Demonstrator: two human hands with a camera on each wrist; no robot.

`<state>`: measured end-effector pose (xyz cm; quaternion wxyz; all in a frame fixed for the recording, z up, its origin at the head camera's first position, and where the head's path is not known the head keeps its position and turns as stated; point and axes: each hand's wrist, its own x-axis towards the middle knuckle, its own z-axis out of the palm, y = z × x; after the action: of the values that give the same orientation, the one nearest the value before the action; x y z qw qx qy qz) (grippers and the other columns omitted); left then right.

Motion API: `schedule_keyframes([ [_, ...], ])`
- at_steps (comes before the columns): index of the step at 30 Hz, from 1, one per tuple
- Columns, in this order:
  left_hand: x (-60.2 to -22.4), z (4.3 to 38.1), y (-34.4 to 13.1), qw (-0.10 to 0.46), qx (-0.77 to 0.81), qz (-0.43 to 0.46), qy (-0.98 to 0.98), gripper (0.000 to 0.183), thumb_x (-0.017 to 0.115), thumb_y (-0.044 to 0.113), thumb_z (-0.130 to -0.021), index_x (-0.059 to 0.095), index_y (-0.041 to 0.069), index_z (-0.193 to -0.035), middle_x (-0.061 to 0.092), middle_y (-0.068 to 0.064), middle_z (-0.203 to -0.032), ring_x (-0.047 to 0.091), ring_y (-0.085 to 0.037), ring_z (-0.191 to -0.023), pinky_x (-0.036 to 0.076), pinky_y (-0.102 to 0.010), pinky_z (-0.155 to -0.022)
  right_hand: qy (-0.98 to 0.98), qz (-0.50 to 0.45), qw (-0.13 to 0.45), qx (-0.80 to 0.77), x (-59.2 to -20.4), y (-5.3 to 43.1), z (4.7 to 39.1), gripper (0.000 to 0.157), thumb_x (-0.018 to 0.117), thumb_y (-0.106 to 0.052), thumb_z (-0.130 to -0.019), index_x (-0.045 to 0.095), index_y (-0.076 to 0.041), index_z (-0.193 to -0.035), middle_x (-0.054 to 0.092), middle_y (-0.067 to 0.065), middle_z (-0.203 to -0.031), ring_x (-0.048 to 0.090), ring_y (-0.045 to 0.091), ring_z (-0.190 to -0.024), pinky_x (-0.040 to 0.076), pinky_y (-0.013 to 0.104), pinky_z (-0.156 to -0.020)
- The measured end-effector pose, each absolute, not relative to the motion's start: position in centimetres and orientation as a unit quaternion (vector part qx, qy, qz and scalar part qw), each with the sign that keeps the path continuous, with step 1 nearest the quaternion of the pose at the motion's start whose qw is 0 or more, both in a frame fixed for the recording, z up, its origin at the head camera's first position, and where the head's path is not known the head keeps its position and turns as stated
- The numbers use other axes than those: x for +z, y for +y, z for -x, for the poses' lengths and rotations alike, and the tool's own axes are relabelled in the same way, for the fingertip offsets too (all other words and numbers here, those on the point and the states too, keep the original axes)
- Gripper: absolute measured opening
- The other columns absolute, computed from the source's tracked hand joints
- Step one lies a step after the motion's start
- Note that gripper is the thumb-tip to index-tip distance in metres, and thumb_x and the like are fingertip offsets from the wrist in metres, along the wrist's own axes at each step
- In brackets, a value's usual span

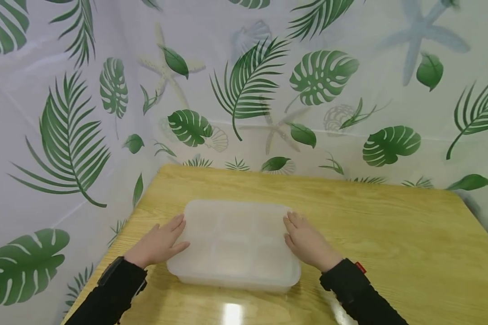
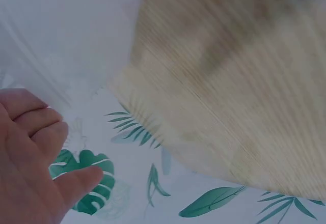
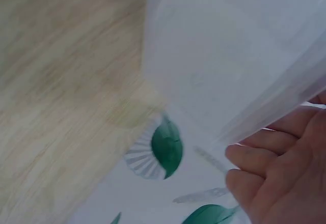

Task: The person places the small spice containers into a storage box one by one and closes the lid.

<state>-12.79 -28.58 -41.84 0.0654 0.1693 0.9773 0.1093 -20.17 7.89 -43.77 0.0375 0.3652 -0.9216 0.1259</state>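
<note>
A whitish, translucent lidded plastic box (image 1: 236, 243) sits on the wooden table, with the faint outlines of several compartments showing through its top. At its left edge is my left hand (image 1: 158, 241), fingers extended and thumb apart, fingertips right at the rim. My right hand (image 1: 309, 241) lies along the opposite edge with straight fingers at the rim. In the left wrist view the box's pale side (image 2: 71, 30) fills the upper left, above the left fingers (image 2: 48, 137). The right wrist view has the right fingers (image 3: 254, 158) beside the box wall (image 3: 224, 56). The box's contents are hidden.
The yellowish wooden table (image 1: 390, 234) extends well to the right of the box. Behind it and along its left side hangs a white sheet (image 1: 244, 104) printed with green leaves, starfish and shells. Dark sleeves (image 1: 110, 289) cover both forearms.
</note>
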Motion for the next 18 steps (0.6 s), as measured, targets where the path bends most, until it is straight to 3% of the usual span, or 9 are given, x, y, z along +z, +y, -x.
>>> schedule_keyframes([
  [6, -42.7, 8.2, -28.0, 0.043, 0.113, -0.168, 0.978, 0.058, 0.035, 0.039, -0.095, 0.035, -0.007, -0.131, 0.025, -0.018, -0.141, 0.022, -0.029, -0.128, 0.02, -0.06, -0.096, -0.915, -0.382, -0.007, 0.13, -43.1, 9.2, 15.1, 0.045, 0.045, -0.023, -0.093, 0.045, 0.012, -0.122, 0.036, 0.028, -0.13, 0.029, 0.037, -0.123, 0.024, 0.05, -0.1],
  [9, -43.6, 6.5, -27.8, 0.016, 0.101, -0.162, 0.981, 0.056, 0.037, 0.037, -0.095, 0.037, -0.006, -0.13, 0.025, -0.017, -0.14, 0.022, -0.028, -0.128, 0.023, -0.06, -0.095, -0.91, -0.402, -0.004, 0.106, -43.3, 9.8, 13.0, 0.049, 0.043, -0.029, -0.094, 0.045, 0.01, -0.123, 0.037, 0.026, -0.131, 0.03, 0.035, -0.123, 0.026, 0.049, -0.099],
  [11, -44.1, 5.7, -27.7, -0.009, 0.087, -0.165, 0.982, 0.057, 0.044, 0.036, -0.092, 0.038, -0.007, -0.129, 0.027, -0.018, -0.14, 0.023, -0.028, -0.127, 0.025, -0.06, -0.094, -0.9, -0.427, 0.028, 0.076, -43.7, 10.1, 12.1, 0.05, 0.046, -0.031, -0.092, 0.046, 0.009, -0.122, 0.039, 0.027, -0.128, 0.033, 0.035, -0.121, 0.031, 0.048, -0.097],
  [14, -44.8, 4.9, -27.8, -0.058, 0.055, -0.19, 0.978, 0.061, 0.051, 0.039, -0.088, 0.042, -0.008, -0.126, 0.03, -0.019, -0.138, 0.027, -0.029, -0.126, 0.029, -0.059, -0.092, -0.871, -0.477, 0.12, 0.025, -44.4, 10.5, 11.5, 0.048, 0.047, -0.03, -0.092, 0.049, 0.01, -0.118, 0.047, 0.027, -0.121, 0.043, 0.035, -0.114, 0.039, 0.045, -0.09],
  [18, -45.9, 5.1, -27.8, -0.179, 0.014, -0.257, 0.949, 0.059, 0.032, 0.042, -0.094, 0.051, -0.009, -0.116, 0.045, -0.022, -0.126, 0.041, -0.031, -0.116, 0.038, -0.054, -0.087, -0.823, -0.514, 0.243, -0.019, -45.2, 10.7, 11.4, 0.048, 0.023, -0.025, -0.099, 0.054, 0.009, -0.111, 0.055, 0.027, -0.109, 0.052, 0.034, -0.103, 0.046, 0.042, -0.083],
])
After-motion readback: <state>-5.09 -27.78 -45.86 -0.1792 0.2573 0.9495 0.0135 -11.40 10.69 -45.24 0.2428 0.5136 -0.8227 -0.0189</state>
